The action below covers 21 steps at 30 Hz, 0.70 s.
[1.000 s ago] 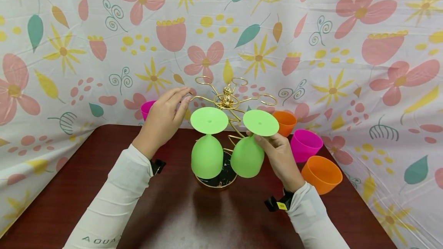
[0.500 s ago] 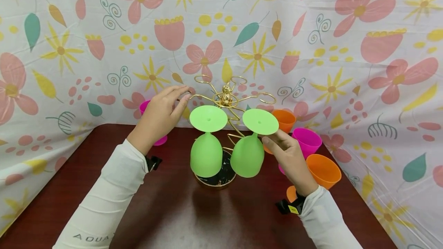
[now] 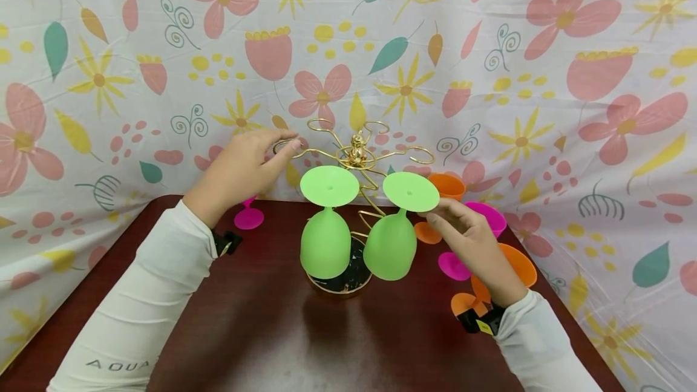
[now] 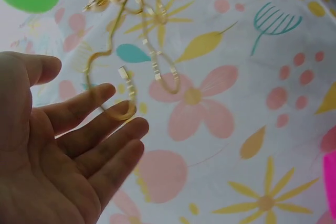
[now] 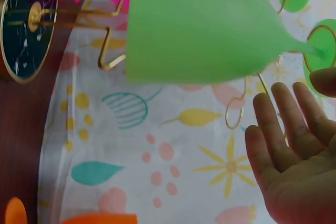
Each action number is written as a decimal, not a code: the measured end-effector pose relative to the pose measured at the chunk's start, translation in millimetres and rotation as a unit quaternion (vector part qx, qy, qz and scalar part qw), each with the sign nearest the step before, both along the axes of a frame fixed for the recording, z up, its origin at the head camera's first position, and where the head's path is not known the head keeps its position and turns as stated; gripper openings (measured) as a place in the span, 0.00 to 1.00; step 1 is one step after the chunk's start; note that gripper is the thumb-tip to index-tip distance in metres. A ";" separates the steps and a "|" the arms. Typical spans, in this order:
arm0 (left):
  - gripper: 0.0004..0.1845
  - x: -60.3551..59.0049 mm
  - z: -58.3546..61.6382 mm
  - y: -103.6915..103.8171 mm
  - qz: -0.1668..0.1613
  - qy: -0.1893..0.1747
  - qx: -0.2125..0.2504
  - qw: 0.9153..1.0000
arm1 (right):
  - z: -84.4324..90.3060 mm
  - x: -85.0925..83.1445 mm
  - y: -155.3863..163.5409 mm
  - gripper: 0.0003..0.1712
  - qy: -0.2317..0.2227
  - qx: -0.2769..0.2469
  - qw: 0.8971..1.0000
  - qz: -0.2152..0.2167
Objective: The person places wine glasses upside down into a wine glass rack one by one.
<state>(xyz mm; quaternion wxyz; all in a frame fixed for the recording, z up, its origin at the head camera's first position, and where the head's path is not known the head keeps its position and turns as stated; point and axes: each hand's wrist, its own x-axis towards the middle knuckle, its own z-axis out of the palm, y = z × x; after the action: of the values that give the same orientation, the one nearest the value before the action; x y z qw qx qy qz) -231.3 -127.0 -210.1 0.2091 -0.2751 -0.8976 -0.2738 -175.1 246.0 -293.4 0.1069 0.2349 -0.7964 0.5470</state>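
Note:
Two lime-green goblets hang upside down from a gold wire rack [image 3: 356,156]: the left goblet [image 3: 325,253] and the right goblet [image 3: 389,250], each with its foot held up in a wire loop. My right hand [image 3: 474,244] is just right of the right goblet, its fingers relaxed and holding nothing; in the right wrist view the fingers are spread below the goblet's stem [image 5: 296,45]. At the rack's left arm, my left hand [image 3: 234,165] has its fingertips right at a bare wire loop [image 4: 123,111], fingers loosely extended. Several other loops carry nothing.
The rack's round black base [image 3: 343,280] stands on the dark wooden table [image 3: 261,325]. Orange goblets [image 3: 446,185] and a magenta goblet [image 3: 487,218] stand upright at the right, partly behind the right hand. Another magenta goblet [image 3: 248,218] is behind the left wrist. A floral cloth [image 3: 348,41] hangs behind.
My right hand has let go of the right green goblet and drawn away to the right. The left hand has shifted slightly left, showing more of the wire loop. Both goblets stay hanging.

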 end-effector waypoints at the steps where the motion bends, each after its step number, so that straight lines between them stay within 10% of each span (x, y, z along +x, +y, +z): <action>1: 0.24 1.2 5.6 -1.1 0.002 -0.004 0.001 1.000 | 2.2 -0.4 2.3 0.16 0.003 0.006 1.000 -0.002; 21: 0.19 -3.4 98.6 38.1 -0.018 -0.041 -0.092 0.995 | 57.4 -25.7 25.8 0.22 -0.017 0.097 0.992 -0.080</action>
<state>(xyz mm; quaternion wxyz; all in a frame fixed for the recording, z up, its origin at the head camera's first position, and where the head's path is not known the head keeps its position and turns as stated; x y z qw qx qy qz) -234.6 -88.9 -111.5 0.1408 -0.2979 -0.9216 -0.2054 -200.8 271.8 -236.0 0.1138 0.1700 -0.8635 0.4609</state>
